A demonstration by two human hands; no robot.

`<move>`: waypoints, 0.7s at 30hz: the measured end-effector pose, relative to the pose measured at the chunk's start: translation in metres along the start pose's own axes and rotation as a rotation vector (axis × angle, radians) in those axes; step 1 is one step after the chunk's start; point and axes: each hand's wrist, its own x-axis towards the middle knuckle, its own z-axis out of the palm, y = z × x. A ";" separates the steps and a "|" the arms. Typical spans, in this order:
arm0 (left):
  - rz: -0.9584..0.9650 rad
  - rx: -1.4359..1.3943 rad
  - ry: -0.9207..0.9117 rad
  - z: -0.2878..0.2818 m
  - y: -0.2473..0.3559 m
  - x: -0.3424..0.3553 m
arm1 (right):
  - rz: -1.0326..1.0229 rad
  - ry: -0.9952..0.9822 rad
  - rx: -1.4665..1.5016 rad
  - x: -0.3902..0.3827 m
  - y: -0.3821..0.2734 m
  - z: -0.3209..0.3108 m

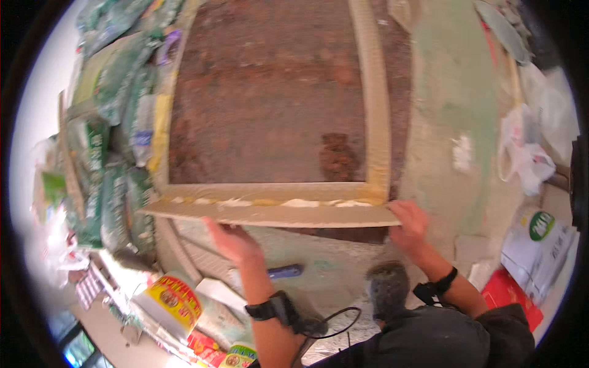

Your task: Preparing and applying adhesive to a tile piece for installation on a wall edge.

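Observation:
A long cardboard strip (pixel 270 214) lies along the near side of a cardboard frame (pixel 377 110), its near edge facing me. White and yellowish blobs (pixel 300 203), like glue or filler, show in the seam between strip and frame. My left hand (pixel 236 244) holds the strip's near edge left of its middle, palm turned up; its fingers are partly hidden under the strip. At the strip's right end, my right hand (pixel 411 226) grips the corner. Inside the frame is a reddish-brown, rough panel (pixel 264 104) with a darker patch (pixel 338 157) at its lower right.
A blue-handled tool (pixel 285 271) lies on the floor near me. Green plastic sacks (pixel 98 165) are piled along the left. A yellow-and-red printed container (pixel 172 302) stands at lower left. White plastic bags (pixel 524 144) and a white box (pixel 537 242) sit at right.

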 end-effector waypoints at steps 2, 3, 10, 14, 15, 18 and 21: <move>-0.026 -0.033 -0.068 0.001 -0.001 0.003 | -0.011 0.016 0.001 0.001 0.002 0.000; -0.012 -0.012 -0.044 0.001 -0.001 0.003 | 0.003 0.008 0.025 0.002 0.002 0.001; 0.016 0.050 -0.043 0.008 0.004 -0.001 | 0.104 0.103 0.093 -0.003 -0.002 -0.009; 0.011 0.075 -0.051 0.006 0.004 0.002 | 0.185 0.130 0.110 -0.010 0.000 -0.019; 0.022 0.088 -0.046 0.005 0.004 0.003 | 0.223 0.118 0.118 -0.012 0.001 -0.022; 0.030 0.096 -0.071 0.003 0.003 0.007 | 0.288 0.141 0.158 -0.015 0.005 -0.024; 0.044 0.120 -0.099 0.005 0.004 0.007 | 0.368 0.134 0.187 -0.018 0.005 -0.027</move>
